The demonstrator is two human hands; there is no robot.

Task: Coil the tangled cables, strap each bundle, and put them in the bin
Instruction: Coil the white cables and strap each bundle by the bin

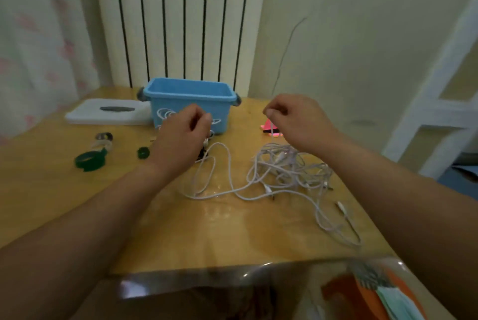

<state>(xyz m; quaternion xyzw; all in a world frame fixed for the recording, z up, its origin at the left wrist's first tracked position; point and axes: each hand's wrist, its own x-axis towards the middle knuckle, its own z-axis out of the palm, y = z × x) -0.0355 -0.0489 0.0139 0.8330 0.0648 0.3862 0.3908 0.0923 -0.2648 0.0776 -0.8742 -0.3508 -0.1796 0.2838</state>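
**Step in hand (judged):** untangling; no coil or strapped bundle is showing yet.

**Right hand** [292, 118]: pinching one white strand between thumb and forefinger and holding it up over the heap.

**Left hand** [186, 130]: hovering just in front of the bin with its fingers curled. I cannot tell whether it is gripping a cable end.

**Tangle of thin white cables** [289, 169]: lying on the glossy yellow wooden table [181, 229], right of centre, with one long loop trailing leftward toward the left hand.

**Next move (judged):** one cable is going to need drawing clear of the knot before winding, gently, since the strands are crossing many times.

**Container:** a light blue rectangular plastic bin [190, 97] is standing upright at the back of the table. Its visible inner walls are showing nothing, and its floor is hidden.

**Straps:** dark green strap rolls [89, 162] are lying to the left, well apart from the tangle.
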